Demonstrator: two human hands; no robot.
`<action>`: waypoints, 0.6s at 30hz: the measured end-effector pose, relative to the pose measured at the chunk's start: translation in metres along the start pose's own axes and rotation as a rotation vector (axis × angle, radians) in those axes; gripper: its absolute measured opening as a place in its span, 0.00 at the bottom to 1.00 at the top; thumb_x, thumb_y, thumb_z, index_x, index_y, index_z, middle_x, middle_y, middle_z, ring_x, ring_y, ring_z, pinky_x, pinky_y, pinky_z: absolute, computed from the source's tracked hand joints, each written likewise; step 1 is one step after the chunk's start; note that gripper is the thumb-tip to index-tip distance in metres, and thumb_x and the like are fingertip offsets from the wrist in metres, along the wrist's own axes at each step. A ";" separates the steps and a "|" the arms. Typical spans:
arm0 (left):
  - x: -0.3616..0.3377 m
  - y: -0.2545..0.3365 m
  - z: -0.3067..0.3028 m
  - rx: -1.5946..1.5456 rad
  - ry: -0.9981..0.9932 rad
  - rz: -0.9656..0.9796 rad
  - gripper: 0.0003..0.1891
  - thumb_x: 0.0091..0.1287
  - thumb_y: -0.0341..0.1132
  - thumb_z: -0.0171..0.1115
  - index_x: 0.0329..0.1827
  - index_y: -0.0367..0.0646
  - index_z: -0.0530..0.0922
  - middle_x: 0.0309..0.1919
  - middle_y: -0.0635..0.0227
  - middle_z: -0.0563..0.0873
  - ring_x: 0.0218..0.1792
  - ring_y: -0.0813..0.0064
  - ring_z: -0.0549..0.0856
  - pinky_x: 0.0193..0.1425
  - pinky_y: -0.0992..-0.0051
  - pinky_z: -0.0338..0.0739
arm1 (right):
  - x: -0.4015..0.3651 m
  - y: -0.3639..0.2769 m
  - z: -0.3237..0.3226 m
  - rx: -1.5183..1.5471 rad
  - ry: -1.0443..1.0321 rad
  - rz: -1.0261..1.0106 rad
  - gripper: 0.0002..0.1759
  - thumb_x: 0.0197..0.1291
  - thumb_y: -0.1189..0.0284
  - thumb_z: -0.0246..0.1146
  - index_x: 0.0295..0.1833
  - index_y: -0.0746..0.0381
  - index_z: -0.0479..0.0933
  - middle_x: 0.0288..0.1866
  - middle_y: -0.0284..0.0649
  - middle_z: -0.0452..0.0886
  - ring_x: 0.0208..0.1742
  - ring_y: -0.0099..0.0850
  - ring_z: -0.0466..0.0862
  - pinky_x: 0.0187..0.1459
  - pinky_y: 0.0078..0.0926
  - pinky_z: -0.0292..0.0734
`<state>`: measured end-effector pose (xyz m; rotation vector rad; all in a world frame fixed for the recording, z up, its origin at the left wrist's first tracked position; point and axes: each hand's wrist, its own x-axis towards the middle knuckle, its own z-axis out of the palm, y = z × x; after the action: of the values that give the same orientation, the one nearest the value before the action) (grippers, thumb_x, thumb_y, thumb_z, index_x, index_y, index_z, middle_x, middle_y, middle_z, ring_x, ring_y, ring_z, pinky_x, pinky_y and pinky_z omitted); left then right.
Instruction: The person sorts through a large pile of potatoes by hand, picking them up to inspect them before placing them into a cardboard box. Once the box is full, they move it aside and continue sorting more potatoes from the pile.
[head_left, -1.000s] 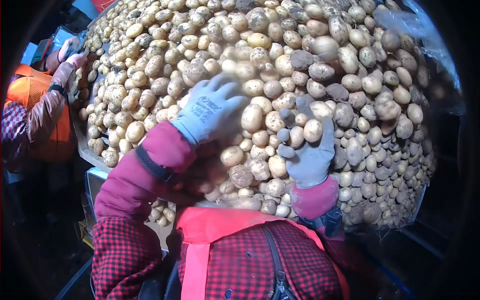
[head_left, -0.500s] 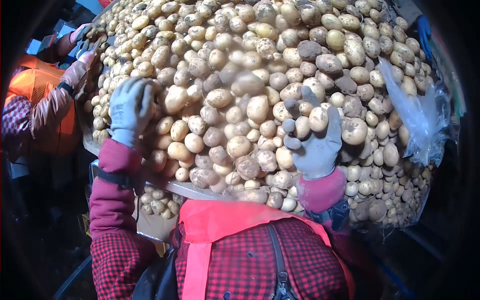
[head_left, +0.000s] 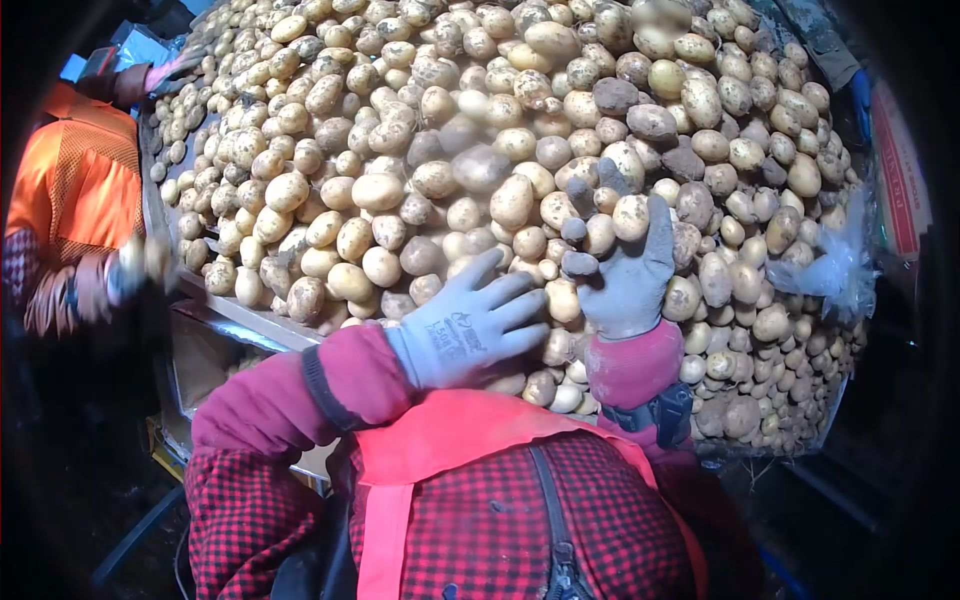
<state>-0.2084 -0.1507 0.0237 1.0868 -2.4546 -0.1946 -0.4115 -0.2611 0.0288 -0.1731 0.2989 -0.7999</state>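
A large heap of potatoes (head_left: 378, 192) covers the surface in front of me. My left hand (head_left: 470, 325), in a grey glove, lies palm down on the near edge of the heap, fingers spread and nothing held. To its right, my right hand (head_left: 625, 265), also gloved, is turned palm up with its dirty fingers curled round small potatoes (head_left: 630, 218).
At the left, a co-worker in an orange vest (head_left: 85, 170) has gloved hands by the heap's edge. A clear plastic bag (head_left: 835, 265) lies on the right side, near a red and white box (head_left: 900, 175). A metal rim (head_left: 240, 325) borders the heap.
My left hand has moved right and nearer to me, from the left of the heap to beside my right hand. My right hand has barely moved. The co-worker's nearer hand has come toward me.
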 end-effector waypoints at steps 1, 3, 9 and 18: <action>-0.004 0.001 0.008 0.040 -0.041 0.019 0.25 0.52 0.44 0.72 0.54 0.54 0.78 0.54 0.63 0.79 0.60 0.60 0.79 0.71 0.42 0.67 | -0.001 0.001 0.002 -0.024 0.030 -0.011 0.33 0.79 0.43 0.46 0.78 0.51 0.66 0.75 0.51 0.72 0.54 0.43 0.81 0.40 0.33 0.80; -0.008 -0.007 0.004 -0.035 0.053 -0.033 0.23 0.54 0.43 0.71 0.55 0.56 0.78 0.54 0.64 0.80 0.60 0.59 0.80 0.71 0.42 0.68 | -0.002 0.001 0.006 0.006 0.009 -0.002 0.33 0.79 0.43 0.46 0.78 0.51 0.66 0.74 0.50 0.73 0.54 0.42 0.81 0.40 0.33 0.80; -0.041 -0.067 -0.041 0.536 0.155 -0.331 0.16 0.57 0.40 0.69 0.49 0.56 0.82 0.50 0.67 0.82 0.62 0.59 0.80 0.66 0.51 0.73 | 0.000 0.002 0.006 -0.105 0.059 -0.019 0.34 0.80 0.43 0.45 0.78 0.53 0.66 0.70 0.50 0.77 0.49 0.38 0.84 0.38 0.29 0.80; -0.079 -0.127 -0.081 0.691 0.266 -0.481 0.23 0.59 0.41 0.71 0.59 0.51 0.82 0.58 0.62 0.84 0.62 0.55 0.81 0.65 0.53 0.70 | 0.003 0.003 0.009 -0.200 0.091 -0.029 0.35 0.79 0.44 0.46 0.79 0.55 0.66 0.66 0.49 0.81 0.47 0.37 0.87 0.35 0.27 0.82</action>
<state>-0.0398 -0.1751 0.0305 1.8384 -2.0106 0.6611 -0.4046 -0.2604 0.0355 -0.3300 0.4635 -0.8079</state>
